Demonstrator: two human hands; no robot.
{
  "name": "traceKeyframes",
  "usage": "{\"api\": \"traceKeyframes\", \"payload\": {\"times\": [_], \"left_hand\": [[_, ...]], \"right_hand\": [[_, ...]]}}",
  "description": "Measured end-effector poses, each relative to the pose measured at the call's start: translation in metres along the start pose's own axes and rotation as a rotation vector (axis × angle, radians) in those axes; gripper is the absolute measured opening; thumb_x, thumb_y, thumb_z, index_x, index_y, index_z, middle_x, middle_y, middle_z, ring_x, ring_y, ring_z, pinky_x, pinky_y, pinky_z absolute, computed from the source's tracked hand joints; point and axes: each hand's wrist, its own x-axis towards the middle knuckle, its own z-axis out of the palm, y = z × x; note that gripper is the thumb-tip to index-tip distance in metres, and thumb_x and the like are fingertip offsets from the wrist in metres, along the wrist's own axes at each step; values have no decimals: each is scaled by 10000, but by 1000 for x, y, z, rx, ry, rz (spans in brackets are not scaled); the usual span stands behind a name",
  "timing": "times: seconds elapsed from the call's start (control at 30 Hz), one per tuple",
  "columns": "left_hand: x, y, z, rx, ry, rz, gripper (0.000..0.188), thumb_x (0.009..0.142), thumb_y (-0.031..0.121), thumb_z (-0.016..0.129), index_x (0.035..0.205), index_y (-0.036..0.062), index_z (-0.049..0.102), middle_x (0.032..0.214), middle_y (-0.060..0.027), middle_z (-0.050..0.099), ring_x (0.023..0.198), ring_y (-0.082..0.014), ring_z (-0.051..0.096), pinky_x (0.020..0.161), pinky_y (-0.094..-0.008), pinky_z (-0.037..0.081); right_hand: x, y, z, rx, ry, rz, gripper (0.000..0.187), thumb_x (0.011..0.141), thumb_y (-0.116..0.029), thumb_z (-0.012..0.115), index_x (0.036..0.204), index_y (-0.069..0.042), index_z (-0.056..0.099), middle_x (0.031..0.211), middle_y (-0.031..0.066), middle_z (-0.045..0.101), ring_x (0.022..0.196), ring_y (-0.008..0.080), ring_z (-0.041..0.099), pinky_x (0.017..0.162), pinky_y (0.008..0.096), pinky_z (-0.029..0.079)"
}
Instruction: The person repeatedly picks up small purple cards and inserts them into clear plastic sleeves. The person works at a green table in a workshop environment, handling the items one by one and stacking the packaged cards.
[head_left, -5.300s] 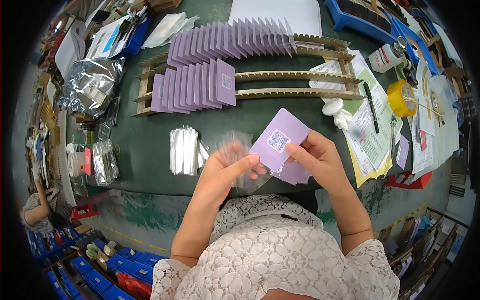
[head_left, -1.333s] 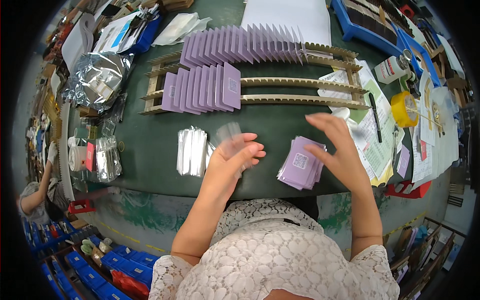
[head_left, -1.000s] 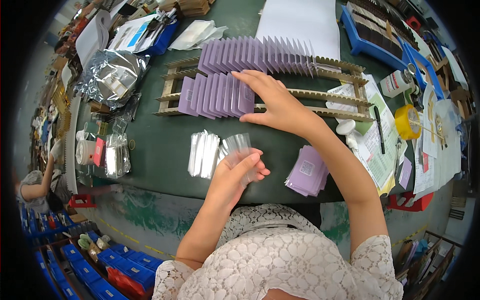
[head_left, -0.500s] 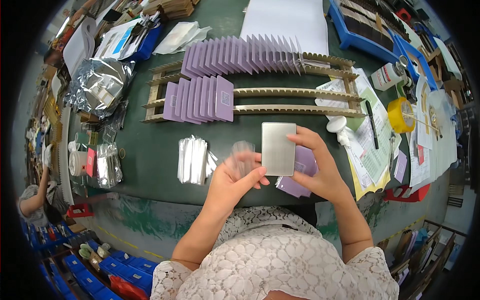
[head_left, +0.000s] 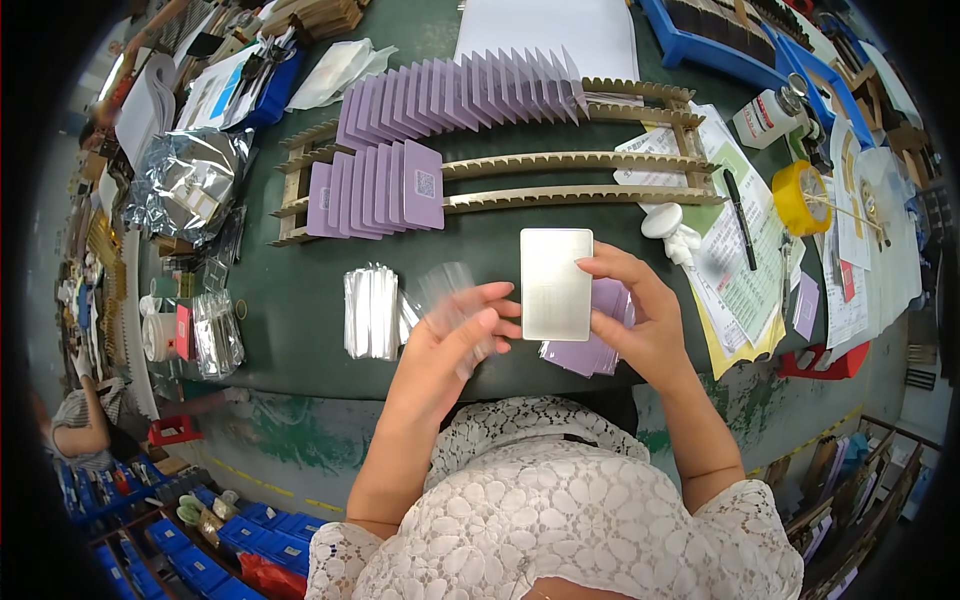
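Observation:
My right hand (head_left: 640, 312) grips a silver, brushed-metal card (head_left: 556, 285) by its right edge, thumb and fingers pinching it upright above the bench. Beside its left edge is my left hand (head_left: 436, 350), its fingers closed around a clear plastic sleeve (head_left: 446, 290) that is smeared by motion. Whether the left fingertips touch the card, I cannot tell. Under the right hand lies a loose pile of purple cards (head_left: 584, 350). A stack of clear sleeves (head_left: 371, 312) sits left of my left hand.
Beyond my hands stands a notched metal rack (head_left: 560, 163) with two rows of upright purple cards (head_left: 423, 188). At the right are papers (head_left: 735, 245), a black pen (head_left: 740, 218), yellow tape (head_left: 800, 197) and a white bottle (head_left: 765, 120). Silver plastic wrapping (head_left: 190, 180) lies at the left.
My left thumb has come away from the card's lower left edge, and that hand has drawn slightly left with the sleeve. The right hand still holds the card. The whole view has shifted slightly.

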Motion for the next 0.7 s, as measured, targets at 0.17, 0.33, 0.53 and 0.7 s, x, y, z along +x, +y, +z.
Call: {"api": "traceKeyframes", "payload": {"times": [0.17,0.33,0.53,0.7], "left_hand": [[-2,-2,-5,124,104,-70,212,876,125,634,1028,-22,629,954,-134,666,888,-206,655,746,-284,503],[-3,-4,1,257,63,-51,135,798,114,707,816,21,611,818,-108,650,793,-212,659,715,-314,513],[-1,-16,-4,204,-125,0,155,794,43,717,923,22,635,868,-98,661,719,-133,586,675,-268,481],[-6,-8,3,151,-85,-157,154,833,113,693,945,28,632,867,-97,668,787,-164,635,674,-275,490]], "right_hand": [[-7,1,0,201,65,182,181,875,-45,602,1046,12,586,884,76,663,747,102,627,670,229,480],[0,-25,2,377,97,345,169,907,-66,582,1038,40,566,836,77,650,685,99,605,635,214,464],[6,-33,12,409,144,223,152,881,-55,618,1006,27,591,891,50,607,730,83,571,625,211,442],[0,-16,15,141,26,130,145,855,-60,640,976,16,616,887,21,550,737,71,527,628,221,429]]}}
